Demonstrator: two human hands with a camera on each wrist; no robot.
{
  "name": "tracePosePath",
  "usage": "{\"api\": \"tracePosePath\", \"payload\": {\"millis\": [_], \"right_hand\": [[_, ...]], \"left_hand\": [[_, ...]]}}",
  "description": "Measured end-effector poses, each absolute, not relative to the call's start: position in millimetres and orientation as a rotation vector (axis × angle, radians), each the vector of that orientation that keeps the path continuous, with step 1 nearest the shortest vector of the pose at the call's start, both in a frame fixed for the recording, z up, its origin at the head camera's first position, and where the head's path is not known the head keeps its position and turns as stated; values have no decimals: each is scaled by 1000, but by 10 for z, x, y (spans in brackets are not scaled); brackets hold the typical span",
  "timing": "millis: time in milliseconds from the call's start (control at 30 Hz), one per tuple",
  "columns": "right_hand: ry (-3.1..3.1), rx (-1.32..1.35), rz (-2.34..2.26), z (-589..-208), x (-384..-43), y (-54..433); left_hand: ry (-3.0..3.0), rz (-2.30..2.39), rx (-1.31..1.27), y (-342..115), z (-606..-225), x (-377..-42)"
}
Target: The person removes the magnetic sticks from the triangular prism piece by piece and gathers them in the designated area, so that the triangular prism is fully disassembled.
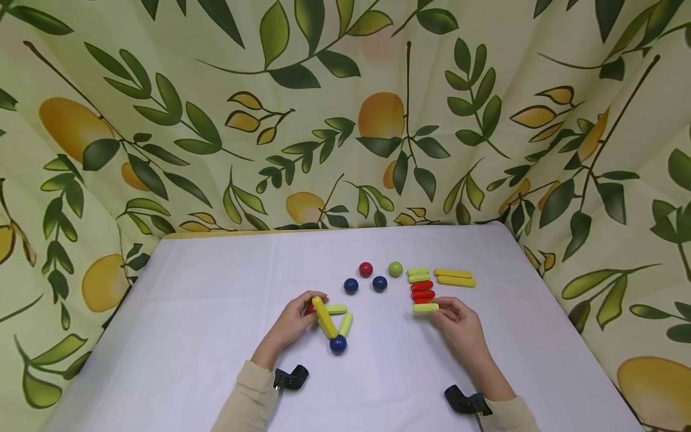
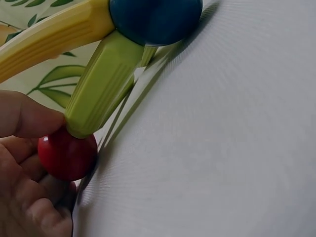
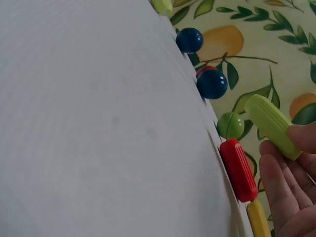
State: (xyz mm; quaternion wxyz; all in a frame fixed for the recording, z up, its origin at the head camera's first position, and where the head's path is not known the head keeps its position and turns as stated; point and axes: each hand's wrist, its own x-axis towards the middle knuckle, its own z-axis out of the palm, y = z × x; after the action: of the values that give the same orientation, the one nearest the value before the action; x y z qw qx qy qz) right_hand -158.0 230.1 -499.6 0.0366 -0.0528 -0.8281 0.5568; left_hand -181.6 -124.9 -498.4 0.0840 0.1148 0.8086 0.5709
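Observation:
My left hand point(image 1: 291, 324) grips a red ball point(image 2: 67, 155) between thumb and fingers. That ball is one corner of a small structure on the table. Light green sticks point(image 1: 346, 324) form part of it, along with a longer yellow stick point(image 1: 325, 318) and a blue ball point(image 1: 338, 344) at the near corner. On the right, my right hand point(image 1: 463, 327) pinches one end of a loose light green stick point(image 3: 270, 123), raised off the table beside a row of red sticks point(image 1: 423, 294). The structure's far side is partly hidden by the yellow stick and my left fingers.
Two light green sticks point(image 1: 418, 272) lie behind the red ones, with two yellow sticks point(image 1: 454, 281) to their right. Loose balls stand further left: a green ball point(image 1: 396, 269), a red ball point(image 1: 366, 269) and two blue balls point(image 1: 380, 284). A patterned curtain point(image 1: 335, 120) encloses the white-covered table point(image 1: 216, 288).

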Motion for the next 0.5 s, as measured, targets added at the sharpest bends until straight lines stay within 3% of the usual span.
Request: {"api": "tracePosePath", "payload": {"millis": [200,500], "right_hand": [[-2650,-203,1492,-5078,-1569,2356],[-2679,-149,1132,-5179,-1567,2361]], "left_hand": [[2446,1725,332,-1285,-5194,-1847],[2448,1743,349,-1260,-5177,-1855]]}}
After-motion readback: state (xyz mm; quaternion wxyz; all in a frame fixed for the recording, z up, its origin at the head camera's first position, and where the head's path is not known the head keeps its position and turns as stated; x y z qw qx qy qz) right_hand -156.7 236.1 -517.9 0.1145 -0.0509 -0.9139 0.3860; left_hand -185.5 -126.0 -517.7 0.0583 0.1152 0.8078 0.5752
